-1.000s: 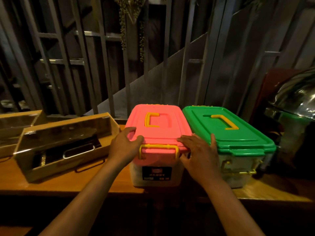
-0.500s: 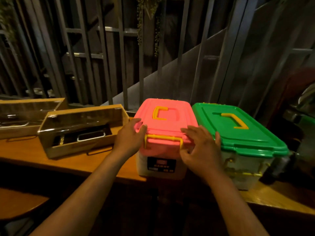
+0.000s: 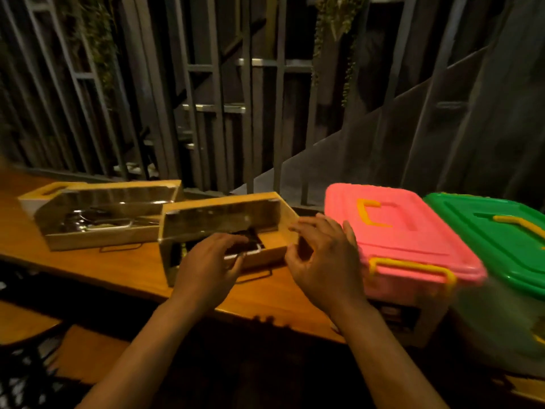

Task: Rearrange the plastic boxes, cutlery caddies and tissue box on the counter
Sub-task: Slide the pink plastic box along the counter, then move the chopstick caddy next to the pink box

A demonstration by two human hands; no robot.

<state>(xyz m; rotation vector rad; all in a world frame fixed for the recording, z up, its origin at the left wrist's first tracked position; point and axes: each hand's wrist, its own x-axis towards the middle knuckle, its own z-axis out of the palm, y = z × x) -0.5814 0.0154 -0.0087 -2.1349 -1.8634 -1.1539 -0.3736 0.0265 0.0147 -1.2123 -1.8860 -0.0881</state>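
Two bare hands reach out over a wooden counter (image 3: 124,270). The left hand (image 3: 206,270) is in front of the near cutlery caddy (image 3: 230,231), a wooden box with a shiny clear lid. Its fingers are bent a little and spread, and they hold nothing. The fingertips seem to be close to the front edge of the caddy, but the picture is blurry there, so I cannot tell if they touch it.

The right hand (image 3: 324,261) is just beside the right end of the same caddy. Its fingers are spread and curled, and it holds nothing too. It is between the caddy and the pink box (image 3: 395,237).

The pink box has a pink lid with yellow handles and sits on the counter to the right of the caddy. The green box (image 3: 495,240) is right next to it, with the two lids side by side. It has a green lid and a yellow handle.

A second cutlery caddy (image 3: 97,214) sits farther left and a bit farther back. Its right end is just behind the near caddy's left end. Behind the counter are dark metal bars (image 3: 250,113) and hanging plants (image 3: 333,22).
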